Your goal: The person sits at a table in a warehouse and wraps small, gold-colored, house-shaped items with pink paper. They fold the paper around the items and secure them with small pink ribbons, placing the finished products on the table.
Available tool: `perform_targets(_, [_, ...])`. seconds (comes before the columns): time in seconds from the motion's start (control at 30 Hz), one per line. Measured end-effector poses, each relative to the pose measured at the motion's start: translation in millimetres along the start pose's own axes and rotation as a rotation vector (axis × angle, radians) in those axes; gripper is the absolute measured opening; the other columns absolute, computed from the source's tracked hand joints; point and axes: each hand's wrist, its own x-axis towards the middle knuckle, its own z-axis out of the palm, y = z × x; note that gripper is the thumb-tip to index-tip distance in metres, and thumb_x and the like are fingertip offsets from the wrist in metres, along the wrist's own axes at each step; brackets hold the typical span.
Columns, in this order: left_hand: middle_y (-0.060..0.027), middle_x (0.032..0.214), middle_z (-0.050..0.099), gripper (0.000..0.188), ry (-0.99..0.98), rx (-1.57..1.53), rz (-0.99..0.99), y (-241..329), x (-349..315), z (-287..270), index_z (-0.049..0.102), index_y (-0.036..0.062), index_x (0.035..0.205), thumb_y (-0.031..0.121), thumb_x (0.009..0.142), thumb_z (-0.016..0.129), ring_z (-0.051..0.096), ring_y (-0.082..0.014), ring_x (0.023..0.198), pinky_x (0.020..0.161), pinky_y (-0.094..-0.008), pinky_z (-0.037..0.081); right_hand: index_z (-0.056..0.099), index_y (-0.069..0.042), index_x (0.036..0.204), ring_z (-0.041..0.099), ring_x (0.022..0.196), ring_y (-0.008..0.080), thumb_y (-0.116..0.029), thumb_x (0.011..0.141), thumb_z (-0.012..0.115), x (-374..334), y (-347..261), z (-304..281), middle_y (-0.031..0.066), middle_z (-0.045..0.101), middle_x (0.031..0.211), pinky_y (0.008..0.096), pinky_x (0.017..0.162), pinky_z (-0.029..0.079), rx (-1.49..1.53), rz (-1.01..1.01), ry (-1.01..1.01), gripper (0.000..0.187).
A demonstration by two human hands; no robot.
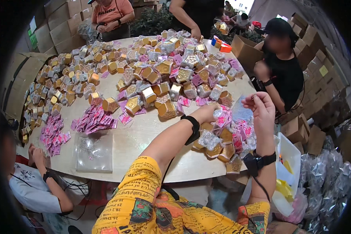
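My left hand (209, 112) reaches over the table among gold hexagonal boxes and pink packets (223, 117). Its fingertips are partly hidden beside a small silvery piece, so its grip is unclear. To the right, my right hand (262, 104) is raised with thumb and fingers pinched together; whatever they hold is too small to make out. Below it lie more pink packets (243, 130) and a clear plastic bag (241, 109). Between my forearms is a cluster of gold boxes (225, 150) with silvery glittery ones (210, 139). Both wrists wear black bands.
A large heap of gold boxes (150, 74) covers the table's far side. Left of me are piles of pink packets (94, 119) and a clear plastic tray (84, 165). Other people stand around the table. A white bin (290, 150) and cardboard boxes (298, 128) are at right.
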Motion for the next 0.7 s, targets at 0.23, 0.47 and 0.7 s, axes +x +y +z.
perform_targets(0.23, [-0.0224, 0.094, 0.063, 0.073, 0.285, -0.013, -0.193, -22.0, -41.7, -27.0, 0.044, 0.0054, 0.121, 0.032, 0.061, 0.078, 0.062, -0.0339, 0.086, 0.075, -0.0393, 0.049, 0.052, 0.001, 0.093, 0.063, 0.081, 0.0188, -0.006, 0.093, 0.046, 46.0, 14.4, -13.3, 0.0117, 0.061, 0.087, 0.0299, 0.077, 0.051, -0.028, -0.199, 0.121, 0.009])
perform_targets(0.47, [-0.0119, 0.105, 0.057, 0.056, 0.431, -0.549, -0.135, 2.4, -160.0, -80.8, 0.044, 0.0041, 0.115, 0.014, 0.069, 0.075, 0.057, -0.0175, 0.094, 0.081, -0.0289, 0.045, 0.054, 0.003, 0.082, 0.059, 0.063, 0.0109, -0.005, 0.087, 0.050, 38.3, 48.6, 14.0, 0.0050, 0.059, 0.070, 0.0239, 0.057, 0.047, -0.428, 0.027, -0.277, 0.009])
perform_targets(0.7, [-0.0208, 0.103, 0.056, 0.067, 0.464, -0.070, -0.120, -39.4, -210.5, -80.1, 0.045, 0.0013, 0.109, 0.032, 0.061, 0.079, 0.057, -0.0298, 0.094, 0.082, -0.0345, 0.044, 0.055, 0.001, 0.083, 0.059, 0.064, 0.0092, -0.007, 0.086, 0.053, 14.2, 45.4, 60.7, 0.0041, 0.059, 0.071, 0.0219, 0.056, 0.049, -0.550, 0.232, -0.494, 0.008])
